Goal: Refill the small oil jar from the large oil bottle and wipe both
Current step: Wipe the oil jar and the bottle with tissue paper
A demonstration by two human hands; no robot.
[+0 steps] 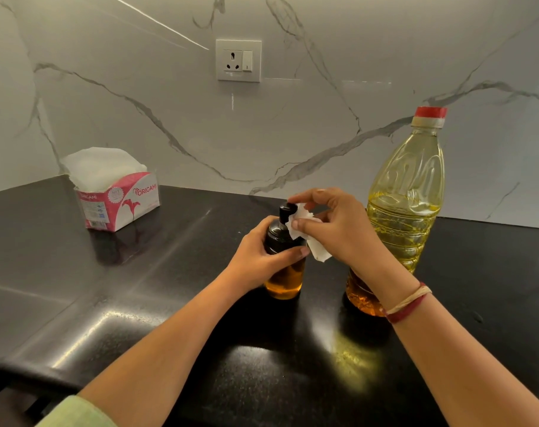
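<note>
Two hands worked at the small oil jar (285,278), which stood upright on the black table (169,303) with amber oil showing in its lower part. The left hand (256,257) gripped the jar from its left side, fingers curled round the dark shoulder just below the black pump top (285,211). The right hand (339,229) came in from the jar's right and pinched a crumpled white tissue (319,252) between thumb and fingers, holding it against the pump head, with the forefinger arched over the top of the nozzle. A loose corner of the tissue hung down beside the jar's shoulder, close to the left fingertips. Near the jar's right, behind the right wrist, stood the large oil bottle (407,186), upright, with its red cap (430,112) on and yellow oil filling roughly its lower half. The bottle and the jar stood apart, not touching. Red and pale threads (408,303) circled the right wrist in front of the bottle's base. Well to the jar's left and farther back sat a pink and white tissue box (117,201), open, with white tissues bulging from its top. Behind the jar rose a white marble wall (323,134) with grey veins, and a wall socket (238,60) was set in it high above the jar. A pale green sleeve (77,411) showed at the near end of the left arm.
</note>
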